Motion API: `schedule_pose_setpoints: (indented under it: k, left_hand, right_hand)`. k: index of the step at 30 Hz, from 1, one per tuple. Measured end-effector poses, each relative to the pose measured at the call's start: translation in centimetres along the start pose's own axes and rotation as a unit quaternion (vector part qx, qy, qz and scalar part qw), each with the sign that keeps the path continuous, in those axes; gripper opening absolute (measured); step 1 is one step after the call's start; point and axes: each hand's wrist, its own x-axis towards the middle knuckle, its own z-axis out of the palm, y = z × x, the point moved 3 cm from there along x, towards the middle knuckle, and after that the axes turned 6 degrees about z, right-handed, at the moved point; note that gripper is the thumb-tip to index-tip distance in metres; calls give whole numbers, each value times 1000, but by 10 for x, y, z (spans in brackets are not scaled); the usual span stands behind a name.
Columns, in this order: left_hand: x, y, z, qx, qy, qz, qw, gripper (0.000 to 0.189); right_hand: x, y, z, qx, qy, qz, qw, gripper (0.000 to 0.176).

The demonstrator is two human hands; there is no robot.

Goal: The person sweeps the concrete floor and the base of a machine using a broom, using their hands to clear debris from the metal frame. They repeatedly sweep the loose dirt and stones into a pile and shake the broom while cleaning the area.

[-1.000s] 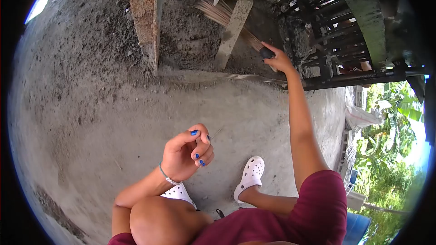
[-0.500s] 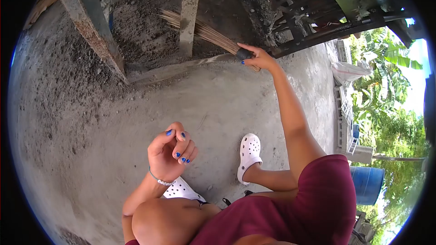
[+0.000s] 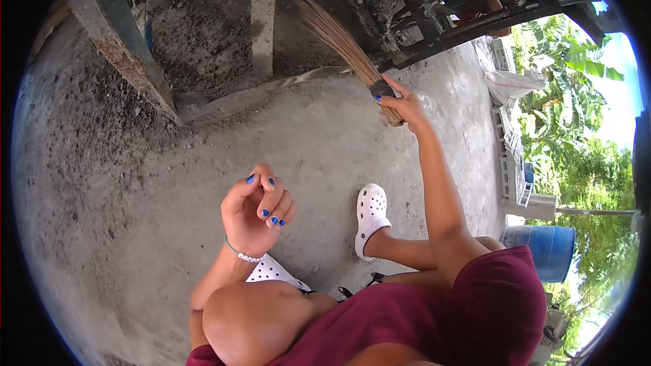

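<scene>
My right hand (image 3: 405, 105) is wrapped round the bound handle end of a stick broom (image 3: 346, 42), just behind its dark band. The broom's thin bristles point away to the upper left, over the dark soil beyond the low ledge. Near my bent knee, my left hand (image 3: 261, 207) hangs in the air with its fingers curled in toward the thumb, and no object shows in it. A beaded bracelet (image 3: 245, 255) circles that wrist.
Grey concrete floor (image 3: 325, 142) lies around my white clogs (image 3: 372, 211), with loose grit at the left. A low ledge (image 3: 237, 100) and posts (image 3: 263, 24) edge the soil patch. Dark slatted metal (image 3: 434, 10) stands upper right. A blue drum (image 3: 542, 252) is at my right.
My right hand has drawn the broom back toward me and to the right, and its bristles have come out from behind the post. My left hand has barely moved.
</scene>
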Motion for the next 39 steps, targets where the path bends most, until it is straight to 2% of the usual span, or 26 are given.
schedule_pose_setpoints:
  k: [2,3,6,9,10,13,16,17,20,24,25,28,29,30,32,34,36,38,39]
  left_hand:
    - [3,0,3,0,-9,-1,1000,20]
    - [2,0,3,0,-11,-1,1000,20]
    - [-2,0,7,-1,-30,-18,999,21]
    - [-5,2,3,-11,-24,-12,1000,22]
    - [-5,3,2,-16,-28,-8,999,21]
    - [-4,5,1,-25,-44,2,999,21]
    - [-8,4,5,-31,-53,1,998,21]
    - [-10,3,6,-32,-60,-2,998,21]
    - [-6,6,7,-35,-83,8,996,21]
    - [-9,10,7,-43,-86,16,995,21]
    - [-9,11,7,-42,-82,19,996,21]
    - [-12,8,8,-42,-75,14,996,21]
    - [-12,6,8,-43,-78,8,996,21]
    - [-9,5,8,-42,-83,8,996,21]
    - [-9,5,8,-44,-71,8,996,21]
    - [-9,8,6,-36,-49,14,998,21]
    - [-9,12,4,-36,-54,20,998,21]
    - [-11,13,3,-38,-44,23,998,21]
    - [-11,14,4,-38,-33,25,998,22]
  right_hand:
    - [21,10,-5,-118,110,55,985,69]
    - [39,23,1,-120,130,143,974,70]
    - [34,8,49,-21,0,157,987,67]
    - [-33,-44,40,36,-83,99,991,64]
    - [-42,-46,32,64,-93,78,991,63]
    - [-47,-35,10,80,8,88,993,60]
    - [11,17,15,48,28,174,983,63]
    - [15,24,29,46,-36,195,979,63]
    - [-34,-22,50,22,-65,117,991,64]
    - [-68,-30,17,103,-26,67,992,64]
    - [-58,-24,12,73,18,86,993,59]
    - [9,27,15,53,7,191,980,67]
    - [12,30,32,55,-31,157,986,67]
    - [-9,8,54,-22,10,128,992,68]
    - [-55,-21,87,-89,-24,79,993,69]
    - [-70,-20,72,-29,-81,-1,996,67]
    - [-71,-32,44,28,-97,-21,995,65]
    - [-69,-53,15,76,-76,34,994,64]
    - [-50,-50,6,63,-37,45,996,64]
